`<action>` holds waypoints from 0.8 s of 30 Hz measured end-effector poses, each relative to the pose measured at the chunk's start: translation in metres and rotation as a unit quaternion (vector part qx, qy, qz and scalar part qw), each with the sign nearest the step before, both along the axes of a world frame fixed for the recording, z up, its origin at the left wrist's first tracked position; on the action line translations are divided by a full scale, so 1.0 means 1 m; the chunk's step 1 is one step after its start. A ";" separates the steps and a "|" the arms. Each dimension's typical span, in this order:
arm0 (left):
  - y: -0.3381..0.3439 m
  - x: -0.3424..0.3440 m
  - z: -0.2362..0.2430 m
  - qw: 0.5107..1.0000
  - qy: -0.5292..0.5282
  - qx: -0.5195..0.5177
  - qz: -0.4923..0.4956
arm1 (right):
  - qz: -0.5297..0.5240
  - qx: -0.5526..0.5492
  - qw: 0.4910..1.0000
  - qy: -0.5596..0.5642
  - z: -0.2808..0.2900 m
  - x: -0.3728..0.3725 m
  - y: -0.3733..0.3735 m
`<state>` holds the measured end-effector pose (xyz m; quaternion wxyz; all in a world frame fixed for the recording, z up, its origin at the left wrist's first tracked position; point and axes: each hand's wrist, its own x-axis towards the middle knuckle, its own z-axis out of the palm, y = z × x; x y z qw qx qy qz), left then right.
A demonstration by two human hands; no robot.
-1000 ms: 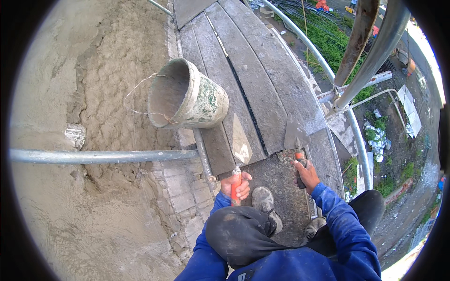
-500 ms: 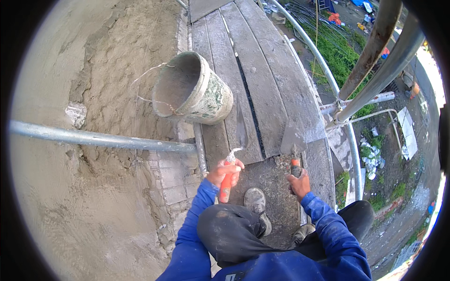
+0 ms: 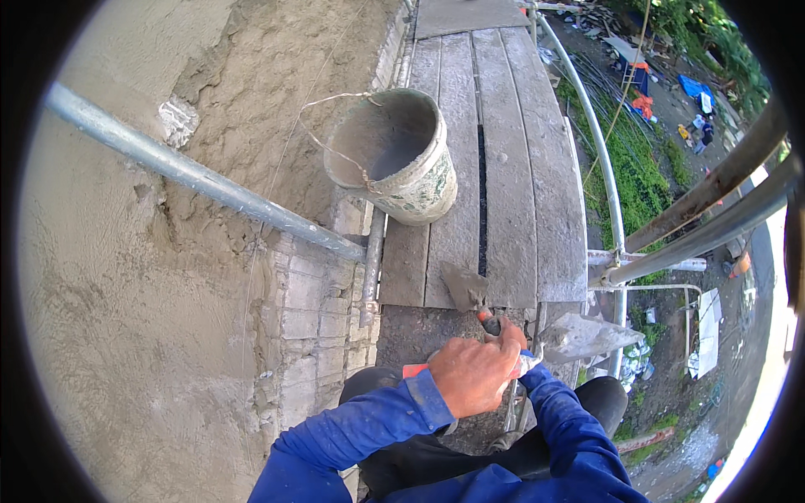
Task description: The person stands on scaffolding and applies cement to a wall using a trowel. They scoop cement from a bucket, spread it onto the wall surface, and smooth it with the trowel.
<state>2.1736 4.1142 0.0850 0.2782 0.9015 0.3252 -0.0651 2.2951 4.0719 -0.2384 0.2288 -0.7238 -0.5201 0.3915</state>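
My left hand [image 3: 474, 375] is closed round a trowel's red handle [image 3: 414, 370]. This trowel's grey, mortar-smeared blade [image 3: 589, 336] points to the right, past my right wrist. Just beyond, and partly covered by the left hand, my right hand [image 3: 509, 333] grips a second trowel with an orange and dark handle [image 3: 490, 320]. Its flat blade [image 3: 464, 286] points away over the near end of the planks. The hands are close together, perhaps touching. Farther off, a mortar-stained bucket [image 3: 436, 184] with a wire handle leans on its side toward the wall, its inside coated grey.
Weathered scaffold planks [image 3: 511, 176] run away from me. On the left, a metal pipe [image 3: 210, 182] crosses in front of the rough mortared wall [image 3: 277, 75] and exposed blockwork [image 3: 306, 293]. Guard pipes [image 3: 610, 168] border the right, above ground with grass and debris far below.
My left hand has moved right, swinging its trowel blade across to the right. My right hand has moved left, its blade now pointing up-left. The view has shifted, so the bucket appears farther right.
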 end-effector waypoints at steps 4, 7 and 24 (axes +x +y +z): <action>0.021 -0.010 0.000 0.989 -0.116 0.049 0.081 | -0.134 0.174 0.970 0.100 -0.011 0.007 0.013; 0.035 -0.029 0.024 0.923 -0.290 0.088 0.236 | -0.217 0.227 0.923 0.221 0.094 -0.016 0.058; 0.078 -0.048 0.003 0.776 -0.483 0.123 0.387 | -0.011 0.056 0.996 0.061 0.232 -0.083 0.409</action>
